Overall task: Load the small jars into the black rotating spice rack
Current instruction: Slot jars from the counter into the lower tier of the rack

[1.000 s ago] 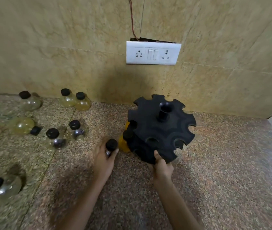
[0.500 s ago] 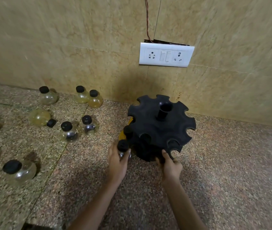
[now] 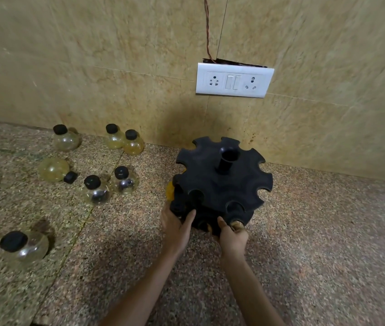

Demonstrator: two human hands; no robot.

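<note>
The black rotating spice rack (image 3: 223,184) stands on the granite counter near the wall, with a central post and notched slots around its rim. A black cap (image 3: 196,195) shows in a front slot, and a yellow jar (image 3: 169,190) sits in the rack's left side. My left hand (image 3: 176,228) is wrapped around a small jar pressed into the rack's lower left edge; the jar is mostly hidden. My right hand (image 3: 232,238) grips the rack's lower front rim beside a tan jar (image 3: 238,224).
Several loose round jars with black caps lie to the left: one (image 3: 65,140) and a pair (image 3: 123,141) by the wall, one on its side (image 3: 53,169), two (image 3: 110,184) mid-counter, one (image 3: 23,247) near the front. A white switch plate (image 3: 233,80) is on the wall.
My left hand carried the jar rightward from beside the rack into its lower left edge. My right hand stayed on the rack's front rim while the rack turned a little.
</note>
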